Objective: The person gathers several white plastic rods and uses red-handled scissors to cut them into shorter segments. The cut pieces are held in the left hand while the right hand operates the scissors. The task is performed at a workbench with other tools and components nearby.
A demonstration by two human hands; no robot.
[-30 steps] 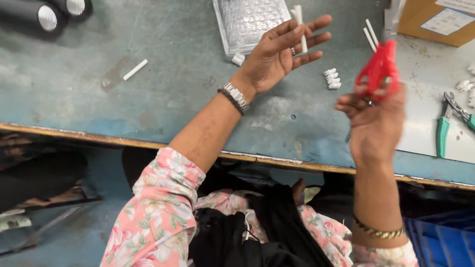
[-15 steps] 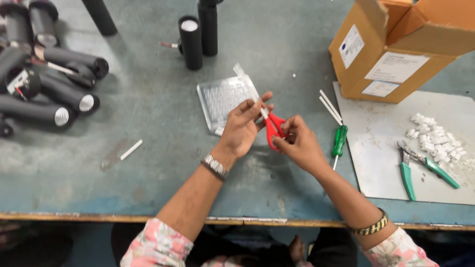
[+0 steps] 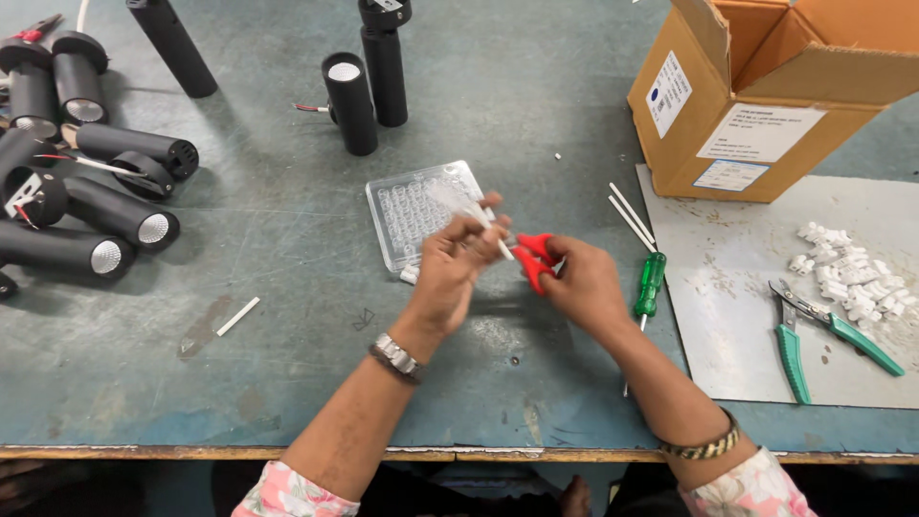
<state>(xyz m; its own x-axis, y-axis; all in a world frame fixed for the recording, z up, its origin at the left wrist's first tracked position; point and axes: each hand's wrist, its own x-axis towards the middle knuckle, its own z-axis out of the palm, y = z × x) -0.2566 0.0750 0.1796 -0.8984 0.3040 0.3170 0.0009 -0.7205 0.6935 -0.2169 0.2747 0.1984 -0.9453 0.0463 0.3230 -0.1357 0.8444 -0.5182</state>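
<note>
Black cylinders point(image 3: 91, 182) lie heaped far left on the surface point(image 3: 268, 364), two more point(image 3: 369, 72) standing upright nearby. Cardboard box point(image 3: 756, 105) sits open top right, green pliers point(image 3: 814, 325) and white connectors point(image 3: 847, 273) on the grey mat point(image 3: 747, 354) below it, a green screwdriver point(image 3: 649, 285) beside.

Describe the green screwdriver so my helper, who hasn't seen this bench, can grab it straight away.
Start at the cardboard box at the table's far right. Just below its left corner lie two thin white sticks, and the screwdriver lies right after them, beside the right hand. Its translucent green handle is single and straight, unlike the two-handled green pliers on the grey mat.
</note>
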